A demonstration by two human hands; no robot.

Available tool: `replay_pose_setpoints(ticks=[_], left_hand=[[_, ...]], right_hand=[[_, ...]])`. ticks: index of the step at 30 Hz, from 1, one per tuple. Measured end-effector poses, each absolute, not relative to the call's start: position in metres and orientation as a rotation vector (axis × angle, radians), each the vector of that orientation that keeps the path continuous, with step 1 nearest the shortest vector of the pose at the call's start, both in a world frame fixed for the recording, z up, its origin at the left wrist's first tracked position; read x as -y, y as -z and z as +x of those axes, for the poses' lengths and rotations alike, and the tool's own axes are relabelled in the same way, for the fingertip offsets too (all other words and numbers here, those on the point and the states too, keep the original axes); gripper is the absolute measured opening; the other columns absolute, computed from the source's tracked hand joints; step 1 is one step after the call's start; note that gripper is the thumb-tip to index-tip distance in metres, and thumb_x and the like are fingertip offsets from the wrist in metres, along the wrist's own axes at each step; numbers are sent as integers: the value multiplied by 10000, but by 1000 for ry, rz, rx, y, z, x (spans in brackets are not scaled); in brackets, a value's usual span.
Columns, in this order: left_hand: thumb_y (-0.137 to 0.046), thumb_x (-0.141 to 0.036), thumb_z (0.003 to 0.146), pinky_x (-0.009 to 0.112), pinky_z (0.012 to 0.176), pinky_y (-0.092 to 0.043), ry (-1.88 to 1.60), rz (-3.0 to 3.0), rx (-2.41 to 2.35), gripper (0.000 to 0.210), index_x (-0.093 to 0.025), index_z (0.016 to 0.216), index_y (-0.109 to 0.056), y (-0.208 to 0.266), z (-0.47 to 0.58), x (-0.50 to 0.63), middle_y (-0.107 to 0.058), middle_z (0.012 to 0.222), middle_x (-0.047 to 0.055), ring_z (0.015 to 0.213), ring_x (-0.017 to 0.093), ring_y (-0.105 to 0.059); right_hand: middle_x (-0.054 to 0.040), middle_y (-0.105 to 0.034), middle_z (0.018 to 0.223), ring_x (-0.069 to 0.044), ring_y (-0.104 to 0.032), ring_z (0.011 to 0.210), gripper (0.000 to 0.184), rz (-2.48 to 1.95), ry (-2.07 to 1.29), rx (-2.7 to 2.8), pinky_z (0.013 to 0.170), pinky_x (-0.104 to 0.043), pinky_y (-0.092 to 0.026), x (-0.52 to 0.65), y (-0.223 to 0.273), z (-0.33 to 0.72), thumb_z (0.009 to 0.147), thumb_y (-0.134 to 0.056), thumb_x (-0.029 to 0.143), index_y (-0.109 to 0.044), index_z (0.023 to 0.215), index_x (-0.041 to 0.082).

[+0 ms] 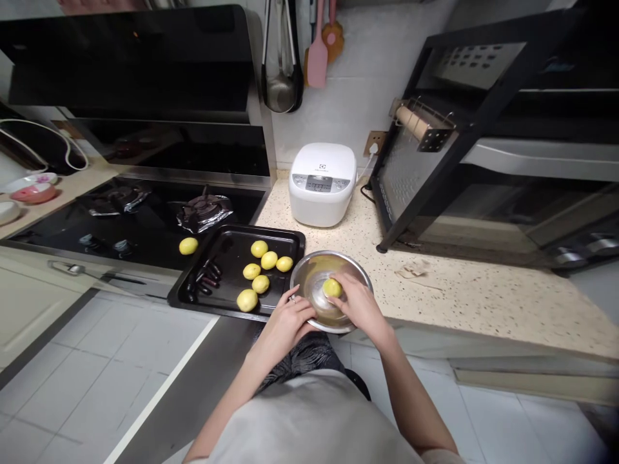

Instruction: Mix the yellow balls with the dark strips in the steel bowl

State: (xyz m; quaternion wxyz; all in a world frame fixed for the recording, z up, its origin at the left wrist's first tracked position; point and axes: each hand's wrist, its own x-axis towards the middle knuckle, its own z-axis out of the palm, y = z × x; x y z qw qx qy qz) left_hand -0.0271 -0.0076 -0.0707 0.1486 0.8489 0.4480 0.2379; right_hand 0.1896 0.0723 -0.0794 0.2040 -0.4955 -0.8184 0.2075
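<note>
My right hand (356, 301) reaches into a stainless steel bowl (358, 265), its fingers closed around a yellow lemon (332, 288) low inside. My left hand (291, 314) grips the bowl's near left rim, fingers over the edge; a ring shows on one finger. Left of the bowl lies a black baking tray (227, 241). On its right half are several lemons (269, 260), and on its left side a cluster of small dark, glossy, elongated pieces (204, 278) whose kind I cannot make out.
One more lemon (188, 245) sits on the black gas stove (155, 225) beside the tray. Behind the bowl stands a white rice cooker (322, 187). A black rack (411, 167) with an oven (532, 212) fills the right. Crumpled paper (412, 269) lies on the speckled counter (464, 296).
</note>
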Motion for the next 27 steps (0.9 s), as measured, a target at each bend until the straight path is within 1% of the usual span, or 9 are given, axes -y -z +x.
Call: replay_pose_setpoints(ticks=[2, 4, 8, 10, 13, 18, 21, 23, 27], left_hand=[[-710, -392, 961, 542, 1270, -359, -714, 2405, -1230, 241, -233, 1139, -682, 63, -34, 9, -755, 1103, 41, 1210, 243, -679], [-689, -426, 974, 503, 1226, -427, -792, 2348, -1281, 361, -247, 1285, -640, 57, -42, 6, -715, 1277, 82, 1317, 266, -624], [-475, -283, 1078, 481, 1147, -499, -951, 2233, -1712, 383, -237, 1455, -531, 61, -58, -23, -603, 1452, 142, 1372, 283, -582], [-490, -200, 1048, 511, 1165, -473, -847, 2251, -1896, 414, -198, 1460, -528, 70, -64, -43, -576, 1487, 168, 1408, 315, -550], [-557, -105, 977, 534, 1164, -445, -554, 2368, -2011, 446, -166, 1419, -568, 80, -65, -66, -599, 1468, 182, 1388, 349, -560], [-522, -75, 971, 496, 1025, -483, -354, 2462, -2089, 348, -192, 1277, -642, 80, -63, -75, -702, 1197, 133, 1174, 328, -647], [-545, -101, 970, 457, 962, -500, -518, 2381, -2121, 310, -202, 1248, -638, 76, -66, -71, -685, 1182, 120, 1111, 315, -651], [-578, -146, 976, 439, 945, -517, -776, 2270, -2127, 307, -199, 1275, -623, 71, -68, -66, -667, 1215, 124, 1088, 303, -657], [-643, -219, 978, 388, 1010, -527, -1245, 2162, -1816, 330, -224, 1308, -623, 59, -63, -53, -655, 1249, 99, 1153, 256, -652]], right_hand=[[-118, -719, 1272, -318, -693, 1194, 460, -1370, -582, 2271, 1014, -463, -552, -67, 80, 189, 900, -676, 165, -638, 1354, 231], [-121, -718, 1298, -322, -697, 1196, 491, -1357, -584, 2257, 1019, -476, -559, -63, 81, 189, 934, -624, 171, -611, 1420, 241], [-111, -690, 1387, -317, -707, 1188, 508, -1330, -595, 2251, 1024, -488, -571, -59, 79, 190, 988, -524, 184, -573, 1487, 260], [-105, -679, 1409, -311, -706, 1193, 496, -1317, -602, 2249, 1026, -480, -577, -58, 77, 191, 992, -501, 174, -591, 1473, 256], [-107, -673, 1414, -300, -707, 1192, 470, -1319, -595, 2240, 1030, -465, -581, -56, 75, 191, 988, -492, 152, -634, 1428, 237], [-104, -695, 1366, -288, -721, 1157, 428, -1348, -502, 2227, 958, -444, -612, -52, 77, 191, 1000, -500, 172, -673, 1385, 242], [-106, -706, 1342, -285, -717, 1159, 401, -1344, -471, 2246, 932, -433, -615, -49, 79, 192, 1028, -474, 201, -683, 1369, 236], [-109, -707, 1334, -290, -716, 1155, 368, -1350, -467, 2267, 934, -436, -609, -48, 79, 192, 1039, -470, 220, -708, 1320, 222], [-110, -699, 1343, -289, -699, 1190, 334, -1351, -468, 2284, 956, -414, -592, -50, 76, 189, 1038, -496, 241, -712, 1293, 224]])
